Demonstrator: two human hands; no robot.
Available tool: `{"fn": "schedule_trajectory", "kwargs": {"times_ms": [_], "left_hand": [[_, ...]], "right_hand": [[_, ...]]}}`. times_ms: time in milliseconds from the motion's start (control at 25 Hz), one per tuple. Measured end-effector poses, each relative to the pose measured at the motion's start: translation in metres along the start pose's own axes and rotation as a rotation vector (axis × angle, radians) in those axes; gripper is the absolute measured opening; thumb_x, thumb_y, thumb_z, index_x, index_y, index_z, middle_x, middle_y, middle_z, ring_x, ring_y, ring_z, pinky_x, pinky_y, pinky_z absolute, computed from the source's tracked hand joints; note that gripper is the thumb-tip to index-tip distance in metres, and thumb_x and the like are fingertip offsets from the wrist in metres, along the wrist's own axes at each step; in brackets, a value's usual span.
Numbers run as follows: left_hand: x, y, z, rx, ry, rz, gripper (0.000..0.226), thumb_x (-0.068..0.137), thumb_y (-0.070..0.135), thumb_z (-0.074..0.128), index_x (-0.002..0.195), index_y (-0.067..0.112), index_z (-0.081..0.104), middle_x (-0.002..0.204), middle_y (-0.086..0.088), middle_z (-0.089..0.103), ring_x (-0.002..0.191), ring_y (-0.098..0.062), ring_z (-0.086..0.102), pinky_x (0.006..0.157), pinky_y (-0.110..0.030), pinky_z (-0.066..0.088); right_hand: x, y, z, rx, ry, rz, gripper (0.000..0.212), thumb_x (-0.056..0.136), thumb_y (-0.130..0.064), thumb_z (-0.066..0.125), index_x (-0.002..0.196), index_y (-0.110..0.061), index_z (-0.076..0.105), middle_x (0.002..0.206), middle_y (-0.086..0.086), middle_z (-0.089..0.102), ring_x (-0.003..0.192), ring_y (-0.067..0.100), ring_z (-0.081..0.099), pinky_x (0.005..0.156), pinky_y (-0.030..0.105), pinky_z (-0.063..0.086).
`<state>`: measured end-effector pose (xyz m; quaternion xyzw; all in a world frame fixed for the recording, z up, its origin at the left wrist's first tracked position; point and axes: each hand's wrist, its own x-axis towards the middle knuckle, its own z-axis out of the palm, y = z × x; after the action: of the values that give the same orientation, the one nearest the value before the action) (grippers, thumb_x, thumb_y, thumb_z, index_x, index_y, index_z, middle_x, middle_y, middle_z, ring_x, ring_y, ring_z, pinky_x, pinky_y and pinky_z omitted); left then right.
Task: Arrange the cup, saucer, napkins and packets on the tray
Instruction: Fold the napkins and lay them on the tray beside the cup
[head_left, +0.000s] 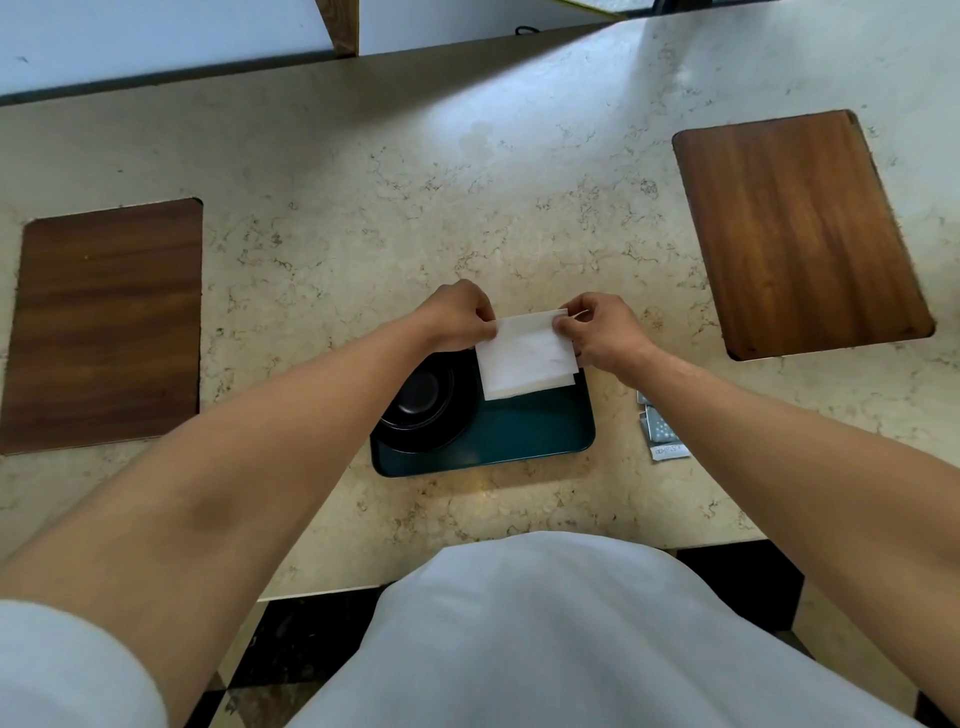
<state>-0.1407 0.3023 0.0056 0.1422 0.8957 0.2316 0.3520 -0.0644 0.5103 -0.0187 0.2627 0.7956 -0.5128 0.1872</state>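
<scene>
Head view: the dark green tray (519, 431) is lying on the marble counter (363, 208) directly in front of the person and is serving as the reference landmark. The black saucer (457, 415) is sitting on the left part of the tray, with a black cup (423, 392) sitting on it; the left forearm is partly covering both. The left hand (457, 314) is pinching the upper left corner of a white napkin (524, 358) above the tray's far edge, fingers closed on the paper. The right hand (597, 330) is gripping the napkin's upper right edge in the same way. The napkin is hanging over the tray's far right corner; whether its lower edge is touching the tray cannot be told. The packets (665, 436) are lying on the counter just to the right of the tray, partly hidden by the right forearm. One wooden board (104, 322) is lying well to the left of the tray, and a second wooden board (800, 234) is lying far to its upper right
</scene>
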Motion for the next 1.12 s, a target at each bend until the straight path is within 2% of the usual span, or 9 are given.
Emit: {"fn": "schedule_trajectory", "kwargs": {"times_ms": [80,160,320,720,800,880,960,1040,1120], "left_hand": [[0.002,0.000,0.002,0.047,0.004,0.017,0.020,0.091,0.020,0.063,0.101,0.009,0.075,0.098,-0.005,0.073,0.092,-0.020,0.067,0.080,-0.033,0.058],[0.004,0.001,0.002,0.087,0.000,0.030,0.021,0.091,0.022,0.063,0.102,0.009,0.075,0.100,-0.006,0.073,0.093,-0.021,0.067,0.084,-0.036,0.058],[0.008,-0.002,0.002,0.129,-0.016,0.043,0.019,0.090,0.022,0.063,0.099,0.010,0.074,0.097,-0.005,0.073,0.091,-0.021,0.067,0.081,-0.034,0.057],[0.011,-0.002,0.002,0.195,0.010,0.113,0.015,0.091,0.016,0.062,0.095,0.010,0.074,0.094,-0.004,0.073,0.088,-0.019,0.066,0.073,-0.029,0.054],[0.010,0.000,0.002,0.207,0.025,0.123,0.015,0.092,0.018,0.061,0.097,0.011,0.074,0.096,-0.002,0.072,0.090,-0.019,0.064,0.075,-0.029,0.053],[0.010,0.000,0.003,0.222,0.045,0.146,0.017,0.093,0.020,0.060,0.100,0.012,0.074,0.097,0.000,0.070,0.093,-0.018,0.063,0.077,-0.030,0.051],[0.011,0.001,0.003,0.232,0.048,0.159,0.017,0.093,0.022,0.061,0.101,0.013,0.073,0.096,-0.001,0.068,0.093,-0.019,0.062,0.076,-0.029,0.049],[0.010,0.001,0.002,0.246,0.045,0.156,0.017,0.093,0.024,0.062,0.101,0.014,0.072,0.097,-0.002,0.068,0.092,-0.021,0.063,0.076,-0.031,0.051],[0.010,0.002,0.002,0.254,0.047,0.153,0.016,0.092,0.027,0.063,0.099,0.015,0.071,0.098,-0.003,0.068,0.091,-0.021,0.063,0.079,-0.034,0.054]], "right_hand": [[0.001,0.002,0.001,-0.013,-0.003,0.005,0.016,0.097,-0.025,0.067,0.109,-0.015,0.066,0.108,0.005,0.067,0.096,0.026,0.069,0.079,0.047,0.063],[0.002,0.002,0.003,-0.028,-0.006,0.006,0.017,0.097,-0.025,0.067,0.109,-0.014,0.067,0.109,0.005,0.068,0.097,0.026,0.069,0.079,0.046,0.063],[0.003,0.004,0.007,-0.054,-0.021,0.002,0.016,0.096,-0.026,0.067,0.107,-0.014,0.067,0.109,0.007,0.068,0.094,0.025,0.069,0.073,0.043,0.064],[0.002,0.006,0.005,-0.123,0.003,-0.006,0.022,0.095,-0.030,0.068,0.110,-0.013,0.069,0.113,0.007,0.067,0.098,0.024,0.068,0.079,0.043,0.063],[0.001,0.006,0.006,-0.164,0.019,-0.018,0.023,0.096,-0.031,0.067,0.109,-0.012,0.069,0.111,0.007,0.068,0.092,0.024,0.070,0.077,0.042,0.063],[0.000,0.006,0.006,-0.198,0.039,-0.041,0.022,0.096,-0.032,0.066,0.104,-0.012,0.067,0.105,0.007,0.069,0.075,0.024,0.073,0.069,0.042,0.064],[-0.002,0.005,0.005,-0.258,0.054,-0.077,0.022,0.097,-0.034,0.065,0.101,-0.012,0.066,0.099,0.007,0.071,0.065,0.023,0.073,0.068,0.042,0.063],[-0.001,0.004,0.002,-0.361,0.083,-0.120,0.025,0.097,-0.038,0.064,0.103,-0.014,0.067,0.103,0.005,0.071,0.075,0.020,0.071,0.076,0.039,0.060],[0.000,0.002,0.000,-0.438,0.100,-0.150,0.027,0.096,-0.040,0.063,0.105,-0.014,0.068,0.108,0.005,0.069,0.085,0.018,0.065,0.075,0.032,0.053]]}}
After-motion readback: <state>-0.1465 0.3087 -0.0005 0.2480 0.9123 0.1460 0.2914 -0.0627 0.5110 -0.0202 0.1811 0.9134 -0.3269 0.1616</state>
